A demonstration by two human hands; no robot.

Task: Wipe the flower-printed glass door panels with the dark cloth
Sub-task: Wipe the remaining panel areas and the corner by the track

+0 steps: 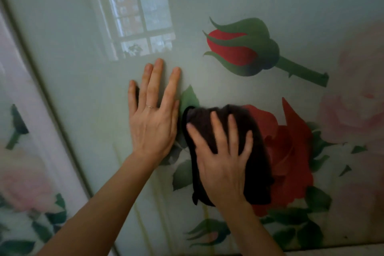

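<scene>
the left hand (152, 118) lies flat on the glass panel (83, 68), palm to the surface. its fingers are straight, slightly fanned and pointing up, and it holds nothing. a thin ring (150, 106) sits on one finger. its bare forearm runs in from the lower left.

the right hand (224, 160) is just beside it, to the right and a little lower. it presses the dark cloth (259, 162) against the same panel with fingers spread wide over the fabric rather than curled round it. the fingers are a little blurred, and whether any digit tucks under the cloth cannot be told. its forearm comes up from the bottom edge.

the cloth is bunched. it covers the left part of a printed open red rose (291, 151), and its top edge touches a green leaf (190, 97). above and to the right is a printed red bud (239, 48) on a green stem.

a window reflection (139, 25) shows in the glass above the left hand. a pale frame strip (52, 114) slants down the left side, and beyond it a second flowered panel (25, 131) shows, blurred.
</scene>
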